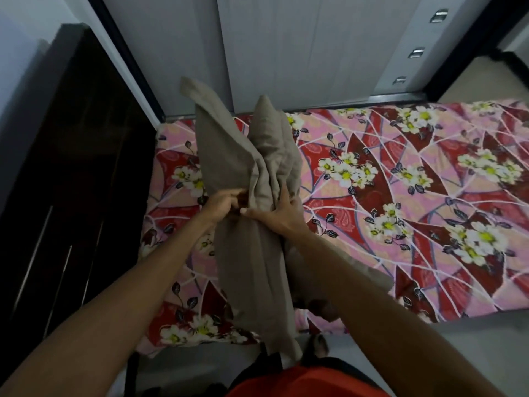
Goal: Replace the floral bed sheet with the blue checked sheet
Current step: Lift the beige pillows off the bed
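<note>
Bottom centre, the loose tail of the grey bundle (257,282) hangs low by the person's body, and that's the first worry: it could snag underfoot or drag along the floor (443,353). Moving up to mid-frame, both hands hold the bundle at its waist. The left hand (226,203) has its fingers curled into the cloth. The right hand (276,216) wraps the folds, fingers spread upward and thumb across. It's only a mid-grip, so the floppy top ends could slide out or unravel.

Under it all, the floral sheet (400,181) lies flat across the bed, filling the centre and right, not yet stripped. Drop the bundle back there and it pins the sheet down, I reckon. The blue checked sheet is nowhere in view.

Further up, the grey wardrobe (286,53) stands tight against the bed's far edge, and a dark cabinet (71,138) crowds the left. A wide swing could clip either.
</note>
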{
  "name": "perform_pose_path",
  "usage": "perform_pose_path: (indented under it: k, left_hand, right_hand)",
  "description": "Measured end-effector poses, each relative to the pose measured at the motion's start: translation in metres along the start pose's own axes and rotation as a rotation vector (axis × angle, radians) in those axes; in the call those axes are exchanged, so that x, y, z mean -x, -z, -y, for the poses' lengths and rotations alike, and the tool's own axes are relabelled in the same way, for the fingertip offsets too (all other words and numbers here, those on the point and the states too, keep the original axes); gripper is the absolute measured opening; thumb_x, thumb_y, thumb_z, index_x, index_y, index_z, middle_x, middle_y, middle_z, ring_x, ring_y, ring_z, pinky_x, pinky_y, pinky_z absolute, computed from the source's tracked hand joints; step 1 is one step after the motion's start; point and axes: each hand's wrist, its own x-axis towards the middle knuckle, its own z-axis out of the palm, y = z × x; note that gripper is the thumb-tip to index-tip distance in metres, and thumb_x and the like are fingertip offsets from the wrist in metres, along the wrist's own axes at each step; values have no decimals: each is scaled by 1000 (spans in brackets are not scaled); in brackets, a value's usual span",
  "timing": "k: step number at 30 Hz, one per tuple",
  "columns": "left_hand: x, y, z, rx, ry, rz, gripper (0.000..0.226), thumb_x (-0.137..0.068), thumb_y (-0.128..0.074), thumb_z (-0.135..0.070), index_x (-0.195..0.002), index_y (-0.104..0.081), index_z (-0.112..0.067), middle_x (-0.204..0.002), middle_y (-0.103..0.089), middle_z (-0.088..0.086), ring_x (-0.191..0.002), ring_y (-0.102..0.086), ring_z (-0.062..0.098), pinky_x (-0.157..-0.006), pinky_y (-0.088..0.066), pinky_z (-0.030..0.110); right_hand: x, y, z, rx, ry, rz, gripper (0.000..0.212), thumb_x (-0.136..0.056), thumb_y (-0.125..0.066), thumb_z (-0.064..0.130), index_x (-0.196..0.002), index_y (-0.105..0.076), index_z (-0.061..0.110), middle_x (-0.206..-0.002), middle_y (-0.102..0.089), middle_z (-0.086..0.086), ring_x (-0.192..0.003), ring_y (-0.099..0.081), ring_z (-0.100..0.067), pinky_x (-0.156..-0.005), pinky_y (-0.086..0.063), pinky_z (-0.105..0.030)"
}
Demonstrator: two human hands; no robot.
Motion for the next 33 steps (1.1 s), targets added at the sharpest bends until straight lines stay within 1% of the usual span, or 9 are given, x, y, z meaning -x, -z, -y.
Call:
perform_pose_path:
  k: [2,5,11,15,18,20,24,28,33]
  left_hand:
    - [-11,9,-8,-379,-207,100,57,-85,-44,18,-135,-57,-5,-126,-62,3,-119,-58,19,-100,-50,28]
    - [-38,15,-27,-992,-518,107,66,-72,-61,9,-136,-53,-6,-129,-56,15,-116,-54,33,-91,-48,38]
    - [-105,16,-90,-1601,-821,241,121,-56,-80,-11,-157,-15,-29,-159,-20,11,-147,-18,33,-115,-28,51]
    - [-134,-35,-110,-2040,-929,537,116,-72,-76,-31,-158,1,-33,-165,-5,11,-151,-6,33,-120,-10,50]
    - [-145,-55,-111,-2106,-881,679,95,-76,-70,-28,-155,-18,-32,-166,-9,5,-153,-1,29,-120,-6,53]
    - [-150,-68,-118,-2081,-921,742,77,-74,-70,-30,-144,-38,-27,-158,-29,4,-150,-14,27,-120,-10,52]
    - [-160,-86,-124,-2000,-1096,798,46,-62,-66,-36,-107,-61,-24,-112,-61,0,-109,-49,25,-104,-37,43]
    - [-159,-100,-119,-2098,-1010,761,34,-58,-67,-33,-91,-63,-24,-97,-64,-2,-98,-56,24,-82,-44,36]
    - [-153,-108,-121,-2039,-838,648,22,-62,-69,-24,-76,-51,-27,-91,-68,3,-96,-64,28,-79,-47,36]
  right_hand:
    - [0,-4,-1,69,-30,-24,147,-45,-74,88,-156,8,40,-167,-3,-7,-153,-9,-32,-120,-24,-55]
    - [-7,-14,1,119,-97,-221,136,-58,-76,75,-158,3,27,-162,-19,-13,-148,-23,-36,-114,-30,-59]
    - [-12,-10,-3,92,-88,-403,89,-67,-70,51,-139,-36,12,-140,-50,-11,-128,-49,-33,-102,-44,-48]
    - [-18,-2,-5,160,-134,-325,72,-71,-62,61,-125,-50,14,-125,-59,-11,-113,-58,-35,-91,-50,-47]
    - [-16,-1,-4,252,-153,-275,93,-71,-61,74,-141,-35,19,-138,-49,-15,-124,-51,-39,-97,-44,-54]
    - [-12,-2,-5,243,-174,-216,117,-68,-67,78,-155,-12,23,-150,-35,-17,-134,-40,-43,-103,-38,-57]
    - [-7,0,-24,226,-249,-281,133,-60,-77,74,-156,2,27,-154,-27,-16,-139,-32,-43,-104,-34,-63]
    - [-21,29,-59,169,-378,-230,105,-61,-74,73,-142,-33,21,-134,-55,-8,-124,-53,-35,-97,-46,-57]
    - [-24,56,-72,114,-161,-96,50,-79,-68,54,-111,-55,19,-109,-64,-7,-101,-63,-29,-78,-50,-38]
